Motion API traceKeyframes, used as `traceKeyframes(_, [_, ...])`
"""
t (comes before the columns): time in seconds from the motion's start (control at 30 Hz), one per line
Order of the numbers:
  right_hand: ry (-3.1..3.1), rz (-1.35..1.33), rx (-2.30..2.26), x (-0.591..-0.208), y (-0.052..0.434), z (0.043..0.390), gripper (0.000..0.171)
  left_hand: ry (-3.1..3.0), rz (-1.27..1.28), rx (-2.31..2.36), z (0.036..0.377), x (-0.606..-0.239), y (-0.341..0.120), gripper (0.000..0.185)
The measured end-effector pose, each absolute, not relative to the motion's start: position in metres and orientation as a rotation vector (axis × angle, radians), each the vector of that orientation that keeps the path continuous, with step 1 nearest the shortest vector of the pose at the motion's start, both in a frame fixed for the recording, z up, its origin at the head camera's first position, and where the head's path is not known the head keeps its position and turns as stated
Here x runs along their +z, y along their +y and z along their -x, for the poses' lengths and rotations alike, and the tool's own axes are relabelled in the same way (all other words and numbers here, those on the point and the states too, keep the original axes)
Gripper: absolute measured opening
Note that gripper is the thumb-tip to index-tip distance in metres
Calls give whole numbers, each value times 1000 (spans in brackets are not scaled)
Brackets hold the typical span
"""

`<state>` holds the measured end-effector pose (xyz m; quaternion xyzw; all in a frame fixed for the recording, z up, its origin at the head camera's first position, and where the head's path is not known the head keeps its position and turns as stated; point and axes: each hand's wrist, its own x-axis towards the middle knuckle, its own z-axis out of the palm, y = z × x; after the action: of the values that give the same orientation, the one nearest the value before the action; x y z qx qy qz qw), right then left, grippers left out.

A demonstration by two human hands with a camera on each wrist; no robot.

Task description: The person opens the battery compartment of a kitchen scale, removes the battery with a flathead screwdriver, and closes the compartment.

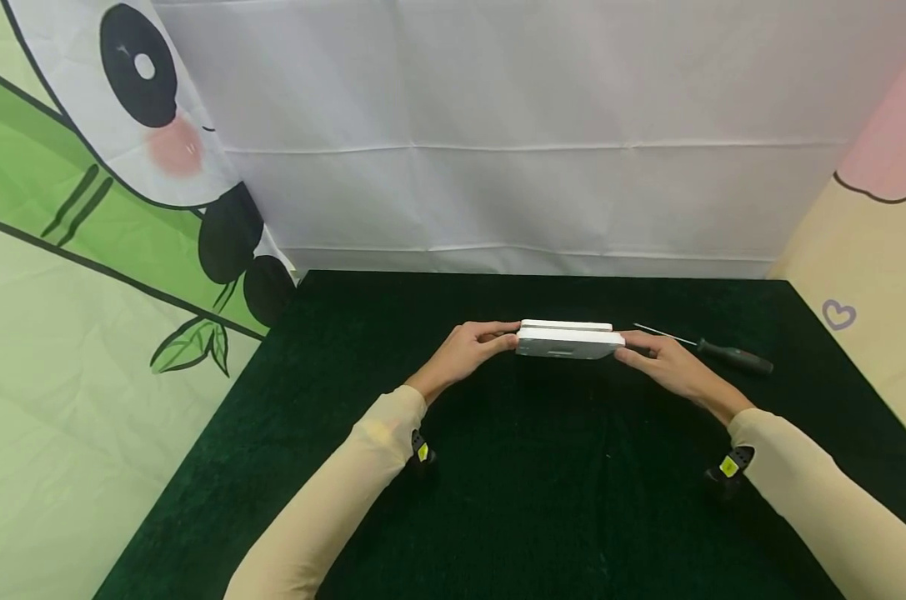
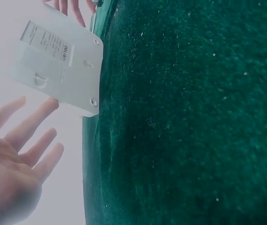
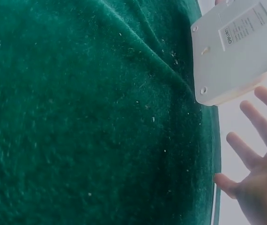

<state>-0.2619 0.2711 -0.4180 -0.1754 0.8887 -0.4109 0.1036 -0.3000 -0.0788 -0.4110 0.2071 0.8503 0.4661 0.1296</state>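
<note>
A flat white plastic device (image 1: 568, 343) is held up off the dark green cloth, its grey-white underside toward me. My left hand (image 1: 463, 354) grips its left end between thumb and forefinger. At the opposite end, my right hand (image 1: 663, 362) holds it the same way. In the left wrist view, the device (image 2: 79, 61) shows a printed label, a cover with a notch, a small slot and round corner feet or screw holes. The other fingers of the left hand (image 2: 23, 164) are spread. The right wrist view shows the right hand's (image 3: 264, 171) fingers spread below the device (image 3: 241, 61).
A screwdriver (image 1: 733, 357) with a dark handle and thin shaft lies just beyond the right hand. Green cloth (image 1: 498, 500) covers the table. A white curtain (image 1: 498, 192) hangs behind it, with printed cartoon panels at left and right.
</note>
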Motion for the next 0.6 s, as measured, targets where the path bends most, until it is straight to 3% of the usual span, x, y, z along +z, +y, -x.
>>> traceKeyframes(0.33, [2621,394,-1208,-424,271,267,65,2477,-659,1412,307,-418,-77,44])
traceKeyframes(0.6, [2613,398,-1251,-422,270,272,62,2543,-667,1401,310,-419,-76,40])
